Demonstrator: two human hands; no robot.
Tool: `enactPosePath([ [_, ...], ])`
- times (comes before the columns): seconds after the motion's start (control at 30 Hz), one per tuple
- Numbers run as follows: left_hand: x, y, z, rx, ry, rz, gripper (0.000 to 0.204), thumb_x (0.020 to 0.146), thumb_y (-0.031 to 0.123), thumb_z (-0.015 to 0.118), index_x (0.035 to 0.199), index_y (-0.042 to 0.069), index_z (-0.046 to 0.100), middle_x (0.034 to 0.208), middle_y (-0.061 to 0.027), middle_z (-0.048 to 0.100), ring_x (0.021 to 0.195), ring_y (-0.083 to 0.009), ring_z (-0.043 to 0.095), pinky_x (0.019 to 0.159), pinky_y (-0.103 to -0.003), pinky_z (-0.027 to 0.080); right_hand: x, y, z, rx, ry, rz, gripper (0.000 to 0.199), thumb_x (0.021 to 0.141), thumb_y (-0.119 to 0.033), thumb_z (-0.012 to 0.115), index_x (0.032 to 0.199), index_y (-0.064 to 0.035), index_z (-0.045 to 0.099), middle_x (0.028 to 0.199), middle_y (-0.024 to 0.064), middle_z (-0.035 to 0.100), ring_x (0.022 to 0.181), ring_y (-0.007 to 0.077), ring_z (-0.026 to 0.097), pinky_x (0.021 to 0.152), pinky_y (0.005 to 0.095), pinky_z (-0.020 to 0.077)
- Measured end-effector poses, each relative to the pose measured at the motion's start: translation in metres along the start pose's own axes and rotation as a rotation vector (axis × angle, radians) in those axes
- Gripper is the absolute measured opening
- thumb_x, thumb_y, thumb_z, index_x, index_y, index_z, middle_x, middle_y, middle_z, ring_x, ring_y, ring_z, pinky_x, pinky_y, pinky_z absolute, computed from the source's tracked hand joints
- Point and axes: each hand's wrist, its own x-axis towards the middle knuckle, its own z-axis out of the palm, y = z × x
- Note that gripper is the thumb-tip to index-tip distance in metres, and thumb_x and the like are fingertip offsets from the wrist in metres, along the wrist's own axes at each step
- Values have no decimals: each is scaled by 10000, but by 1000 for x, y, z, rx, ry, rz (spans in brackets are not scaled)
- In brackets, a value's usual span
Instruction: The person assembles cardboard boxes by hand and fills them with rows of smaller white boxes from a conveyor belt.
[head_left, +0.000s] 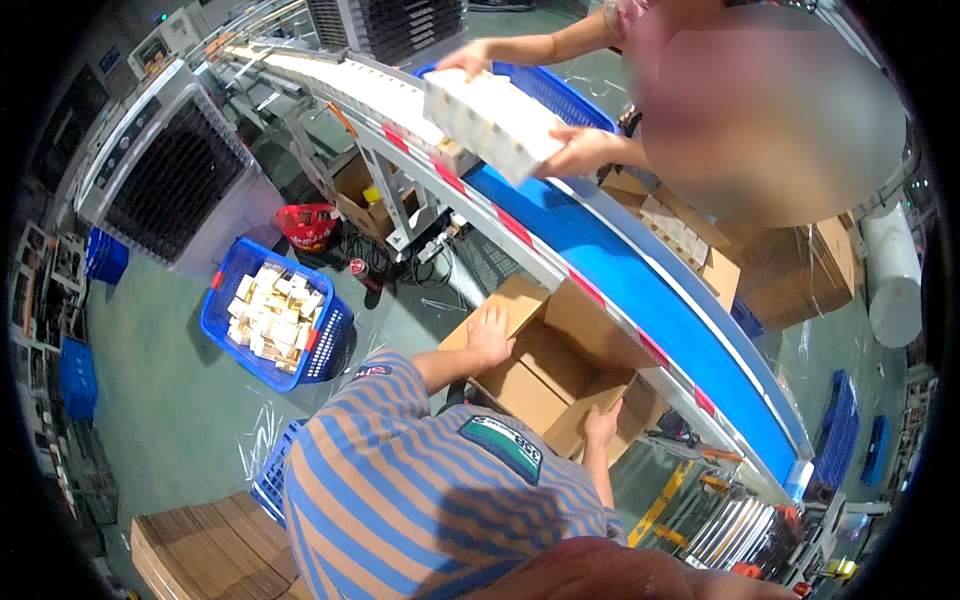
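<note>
An open, empty cardboard box (548,362) stands in front of me, beside the conveyor, with its flaps turned outward. My left hand (490,338) lies on the left flap, its fingers spread over the cardboard. On the right side, my right hand (601,425) is closed round the edge of a flap, its thumb and fingertips partly hidden. Across the conveyor, another person's hands hold a block of packed white boxes (492,118) above the belt, one hand at each end.
The blue conveyor belt (640,290) runs diagonally past the box, with white packs on its far stretch. A blue basket (215,310) of small cartons stands at left, near an air cooler (180,170). Flattened cardboard (210,545) is stacked at lower left.
</note>
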Motion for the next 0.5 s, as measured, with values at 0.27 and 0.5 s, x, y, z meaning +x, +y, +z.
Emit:
enactPosePath([
  [0.27, -2, 3, -5, -49, -18, -28, 775, 785, 390, 643, 1400, 73, 293, 1437, -149, 317, 1332, -299, 289, 1003, -566, 305, 15, 18, 9, -11, -26, -39, 800, 811, -257, 616, 1450, -72, 171, 1180, 260, 566, 1073, 411, 552, 921, 435, 426],
  [0.5, -2, 0, -7, -76, 15, -21, 758, 778, 374, 644, 1389, 81, 305, 1434, -150, 318, 1340, -296, 278, 985, -560, 314, 28, -15, -36, -34, -40, -294, 700, 787, -372, 675, 1320, 4, 420, 1209, 256, 549, 1124, 382, 532, 940, 420, 417],
])
